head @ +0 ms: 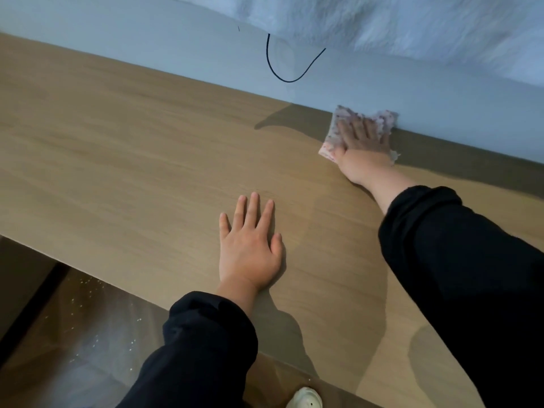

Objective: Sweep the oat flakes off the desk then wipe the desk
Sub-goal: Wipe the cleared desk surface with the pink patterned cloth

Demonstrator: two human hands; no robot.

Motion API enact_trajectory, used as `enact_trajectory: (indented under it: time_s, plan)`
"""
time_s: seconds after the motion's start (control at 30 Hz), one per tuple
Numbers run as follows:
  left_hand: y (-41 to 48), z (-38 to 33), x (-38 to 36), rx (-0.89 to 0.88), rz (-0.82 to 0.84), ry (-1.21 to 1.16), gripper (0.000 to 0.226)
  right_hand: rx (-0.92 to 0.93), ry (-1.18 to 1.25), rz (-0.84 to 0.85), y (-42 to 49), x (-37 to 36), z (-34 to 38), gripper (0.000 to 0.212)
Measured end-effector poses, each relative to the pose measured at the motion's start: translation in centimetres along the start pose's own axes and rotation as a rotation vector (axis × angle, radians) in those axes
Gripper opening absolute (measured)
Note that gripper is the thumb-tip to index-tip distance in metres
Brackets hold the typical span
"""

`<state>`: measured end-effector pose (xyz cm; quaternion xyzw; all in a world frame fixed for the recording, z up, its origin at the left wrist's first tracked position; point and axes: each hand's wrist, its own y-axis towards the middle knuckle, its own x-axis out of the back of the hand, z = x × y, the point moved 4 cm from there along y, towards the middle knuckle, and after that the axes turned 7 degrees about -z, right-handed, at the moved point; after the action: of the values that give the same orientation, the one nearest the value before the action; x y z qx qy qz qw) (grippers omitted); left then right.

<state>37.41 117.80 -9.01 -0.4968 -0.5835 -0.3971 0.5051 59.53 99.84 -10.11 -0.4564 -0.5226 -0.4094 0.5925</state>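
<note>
Head: right hand (362, 153) on cloth (345, 112)

From nine to eleven o'clock we find open desk (117, 157) surface to cross. The wall (441, 113) bounds it from eleven through three o'clock. At two o'clock the cloth (343, 119) touches that wall; our left hand (250, 245) lies flat near centre.
</note>
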Motion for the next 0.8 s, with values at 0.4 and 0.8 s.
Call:
enact_trajectory:
  time_s: [0.4, 0.8]
  plan:
    - [0.1, 0.0, -0.3, -0.004, -0.025, 0.008, 0.062, -0.033, 0.001, 0.069, -17.6, 2.2, 2.0, 0.051]
    - [0.3, 0.4, -0.7, -0.020, -0.053, 0.020, 0.061, -0.240, 0.046, -0.018, -13.2, -1.1, -2.2, 0.068]
